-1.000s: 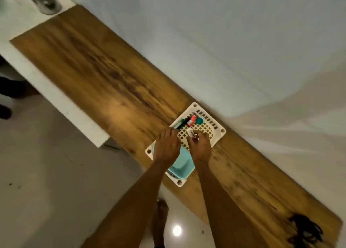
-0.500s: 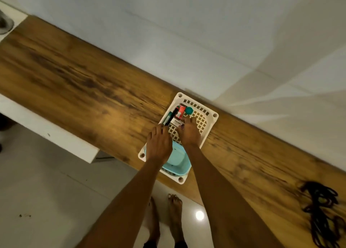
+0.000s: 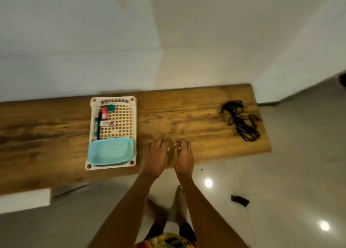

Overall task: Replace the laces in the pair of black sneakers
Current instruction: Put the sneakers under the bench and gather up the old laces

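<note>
**Hands together at the counter's near edge**

My left hand lies with loose, straight fingers; my right hand curls round something too small to identify. Black laces lie tangled at two o'clock on the counter, well apart.

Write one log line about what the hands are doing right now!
left hand: open, over table | right hand: fingers curled, contents unclear | black laces: untouched, far right | basket: left of hands

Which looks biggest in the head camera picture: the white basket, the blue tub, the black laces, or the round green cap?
1. White basket
2. Blue tub
3. Black laces, a loose spread-out tangle
4. Green cap
</note>
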`<state>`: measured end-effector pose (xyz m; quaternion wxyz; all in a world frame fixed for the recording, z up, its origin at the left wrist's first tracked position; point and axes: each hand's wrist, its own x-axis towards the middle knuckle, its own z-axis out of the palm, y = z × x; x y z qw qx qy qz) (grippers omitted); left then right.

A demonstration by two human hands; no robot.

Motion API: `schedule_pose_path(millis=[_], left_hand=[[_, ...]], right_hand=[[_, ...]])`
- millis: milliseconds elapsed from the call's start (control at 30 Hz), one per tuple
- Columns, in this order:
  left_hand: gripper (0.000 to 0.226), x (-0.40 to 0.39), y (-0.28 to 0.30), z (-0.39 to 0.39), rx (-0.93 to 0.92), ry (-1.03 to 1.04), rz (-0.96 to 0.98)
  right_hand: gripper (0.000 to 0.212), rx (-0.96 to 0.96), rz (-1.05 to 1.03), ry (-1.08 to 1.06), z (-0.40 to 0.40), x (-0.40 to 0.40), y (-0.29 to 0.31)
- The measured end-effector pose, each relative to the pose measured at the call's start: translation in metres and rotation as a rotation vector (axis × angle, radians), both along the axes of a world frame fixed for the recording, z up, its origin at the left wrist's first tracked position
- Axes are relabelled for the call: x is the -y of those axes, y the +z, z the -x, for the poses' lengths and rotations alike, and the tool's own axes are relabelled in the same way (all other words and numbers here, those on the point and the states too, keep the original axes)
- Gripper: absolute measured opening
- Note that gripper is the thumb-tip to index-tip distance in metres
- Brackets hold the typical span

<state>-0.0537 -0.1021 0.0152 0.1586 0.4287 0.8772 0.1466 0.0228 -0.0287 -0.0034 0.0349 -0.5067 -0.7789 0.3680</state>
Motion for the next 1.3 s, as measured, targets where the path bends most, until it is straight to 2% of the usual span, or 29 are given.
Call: schedule_pose_path(millis=[133,267,567,733,833,933,1000,1200,1300], left_hand=[[0.029,-0.053,0.005,-0.078,0.052,-0.077,0.015],[0.030,-0.088,0.001,-0.162,0.072,-0.294,0.119],[0.035,-0.112,-0.033,-0.335,0.135,-0.656,0.259],[0.034,-0.109,-0.106,-0.421,0.185,-0.794,0.376],[0.033,-0.100,-0.172,-0.467,0.159,-0.885,0.462],[0.033,-0.099,-0.241,-0.493,0.142,-0.930,0.528],[0.034,-0.103,-0.289,-0.506,0.124,-0.944,0.545],[0.036,-0.133,-0.421,-0.518,0.016,-0.964,0.470],[0.041,-0.154,-0.461,-0.520,-0.095,-0.921,0.379]], right_hand=[[0.025,0.042,0.014,-0.183,-0.079,-0.024,0.004],[0.023,0.073,0.065,-0.416,-0.162,-0.040,0.001],[0.021,0.047,0.147,-0.935,-0.332,-0.029,-0.029],[0.020,0.025,0.164,-1.256,-0.412,-0.011,-0.094],[0.015,0.041,0.172,-1.393,-0.453,0.007,-0.163],[0.007,-0.002,0.259,-1.625,-0.484,0.019,-0.233],[0.008,0.021,0.285,-1.683,-0.503,0.025,-0.283],[0.035,0.039,0.455,-1.714,-0.539,0.028,-0.412],[0.066,0.135,0.439,-1.638,-0.553,0.030,-0.446]])
